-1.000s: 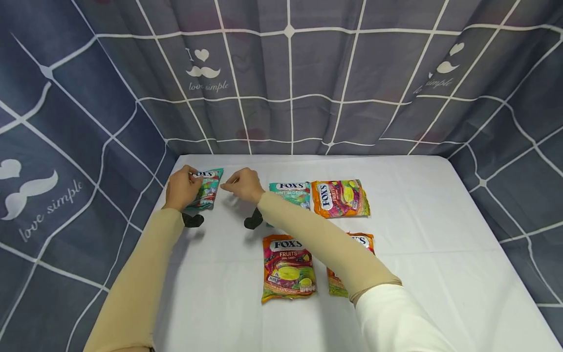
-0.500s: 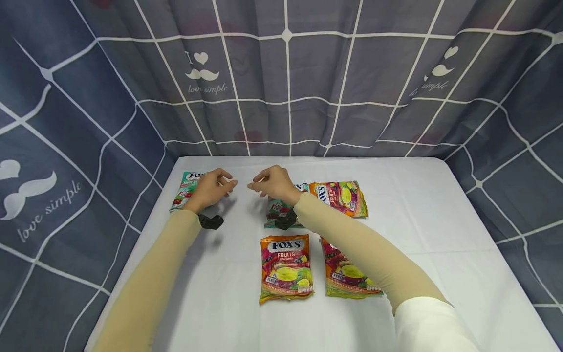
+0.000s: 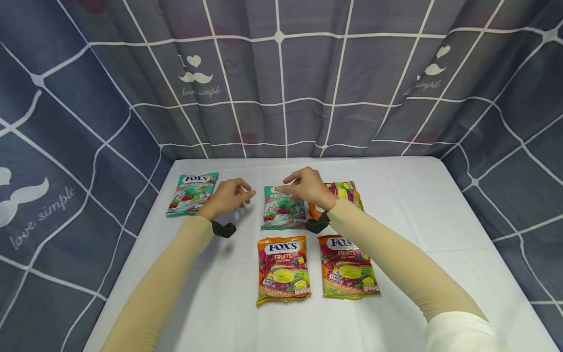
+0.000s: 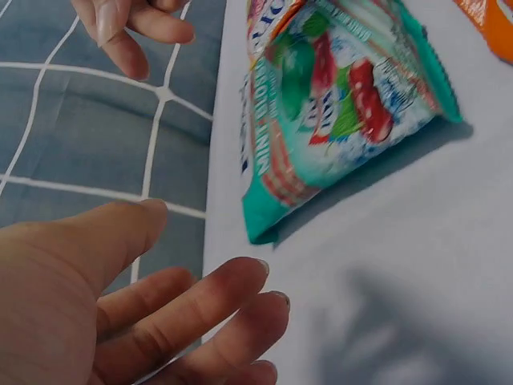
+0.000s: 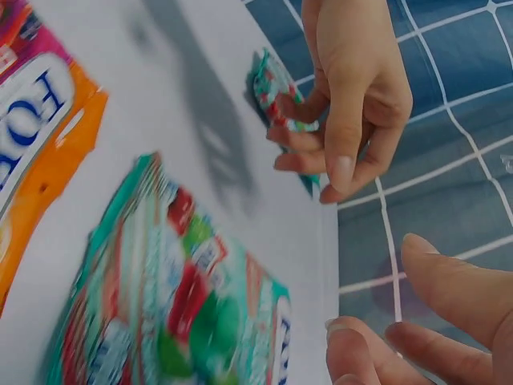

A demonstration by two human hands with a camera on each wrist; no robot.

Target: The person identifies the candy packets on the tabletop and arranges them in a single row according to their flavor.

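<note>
My left hand hovers over the white table with relaxed fingers and nothing in them. Beside its wrist, at the back left, lies a teal candy bag. My right hand, also holding nothing, hangs above the top edge of a second teal candy bag in the middle. Partly behind that hand is an orange candy bag turned sideways. In the left wrist view, the middle teal bag lies past my loose fingers. The right wrist view shows that bag close below my fingers.
Two more orange candy bags, one in front of the middle teal bag and one to its right, lie upright on the white table. Grey checked curtains stand along the back and both sides.
My left hand has released the teal bag at the back left and drawn rightward off it. My right hand has moved right, over the middle teal bag.
</note>
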